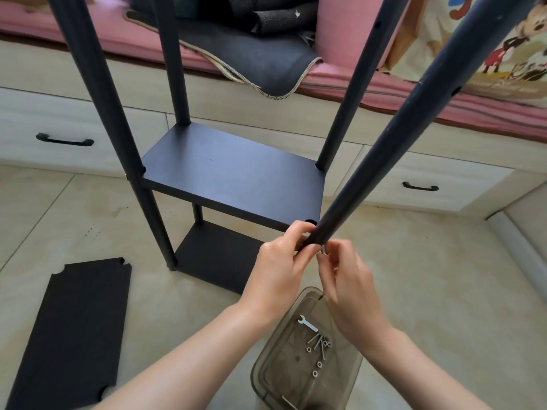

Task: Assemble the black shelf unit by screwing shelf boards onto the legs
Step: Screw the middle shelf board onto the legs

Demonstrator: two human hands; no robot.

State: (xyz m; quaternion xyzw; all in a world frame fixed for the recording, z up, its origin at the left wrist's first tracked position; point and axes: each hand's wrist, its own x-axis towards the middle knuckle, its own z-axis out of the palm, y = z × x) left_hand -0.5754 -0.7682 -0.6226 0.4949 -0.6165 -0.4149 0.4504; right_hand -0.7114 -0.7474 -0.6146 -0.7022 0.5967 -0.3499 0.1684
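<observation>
The black shelf unit stands on the floor with a lower board (pixel 219 255) and a middle board (pixel 233 173) set between black tube legs. The near right leg (pixel 414 113) leans toward me, past the middle board's front right corner. My left hand (pixel 281 261) grips this leg just below the board's corner notch. My right hand (pixel 346 279) pinches a small silver screw (pixel 324 250) against the leg's side. A loose black shelf board (pixel 74 329) with notched corners lies flat on the floor at the left.
A clear brownish plastic tray (pixel 266 377) below my hands holds a small silver wrench (pixel 307 323), several bolts and nuts. A bed base with drawers and black handles (pixel 64 140) runs behind the unit, under pink bedding and a dark mat. Beige tile floor surrounds everything.
</observation>
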